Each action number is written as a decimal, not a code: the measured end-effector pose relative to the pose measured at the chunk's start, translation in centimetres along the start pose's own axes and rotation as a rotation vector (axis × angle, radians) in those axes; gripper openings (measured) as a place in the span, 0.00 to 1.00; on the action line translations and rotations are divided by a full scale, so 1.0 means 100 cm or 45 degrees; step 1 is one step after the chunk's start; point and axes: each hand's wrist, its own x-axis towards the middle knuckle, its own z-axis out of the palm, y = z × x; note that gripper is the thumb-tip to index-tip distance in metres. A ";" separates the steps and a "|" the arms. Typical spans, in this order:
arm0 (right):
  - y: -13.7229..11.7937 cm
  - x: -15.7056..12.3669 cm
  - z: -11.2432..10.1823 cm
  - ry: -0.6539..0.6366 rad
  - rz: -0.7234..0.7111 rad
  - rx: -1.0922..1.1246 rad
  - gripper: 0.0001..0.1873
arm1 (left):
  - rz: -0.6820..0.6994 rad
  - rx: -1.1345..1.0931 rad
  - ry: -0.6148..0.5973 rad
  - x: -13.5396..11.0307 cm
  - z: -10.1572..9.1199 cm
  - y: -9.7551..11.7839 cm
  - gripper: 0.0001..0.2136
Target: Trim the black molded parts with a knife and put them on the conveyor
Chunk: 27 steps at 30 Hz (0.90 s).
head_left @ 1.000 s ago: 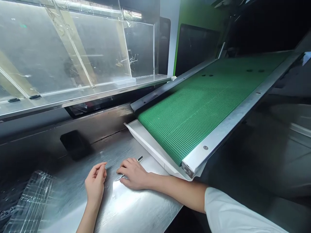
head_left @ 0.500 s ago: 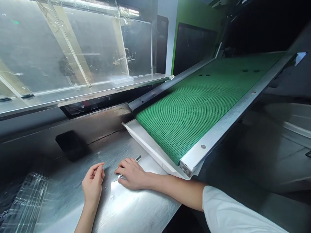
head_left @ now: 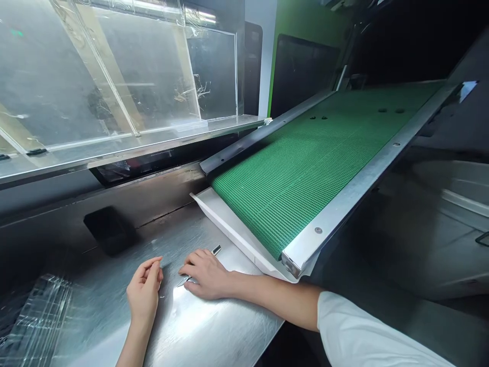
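Note:
My right hand (head_left: 206, 275) lies knuckles-up on the steel table (head_left: 214, 331), fingers curled over a thin metal blade tool (head_left: 216, 250) whose tip and end stick out on either side of the hand. My left hand (head_left: 144, 293) rests just to its left on the table, fingers loosely curled with thumb and forefinger close together; nothing shows in it. The green conveyor belt (head_left: 305, 168) slopes down toward the hands, ending at a white lip (head_left: 229, 227). Small dark parts (head_left: 389, 110) lie far up the belt.
Clear acrylic guard panels (head_left: 114, 76) stand on a shelf at the back left. A dark rectangular opening (head_left: 109, 230) is in the table's rear wall. Clear plastic trays (head_left: 34, 321) lie at the left edge. A steel surface (head_left: 439, 229) lies right of the belt.
The view has drifted slightly; both hands stay in nearly the same place on the table. The dark parts remain far up the belt.

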 end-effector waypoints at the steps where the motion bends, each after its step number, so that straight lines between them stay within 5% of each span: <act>1: 0.000 0.000 0.000 0.001 0.002 0.002 0.15 | -0.002 -0.002 -0.001 0.000 0.000 0.000 0.27; 27: 0.000 0.000 0.000 0.011 -0.010 0.005 0.15 | 0.015 0.035 -0.014 0.003 -0.005 -0.010 0.28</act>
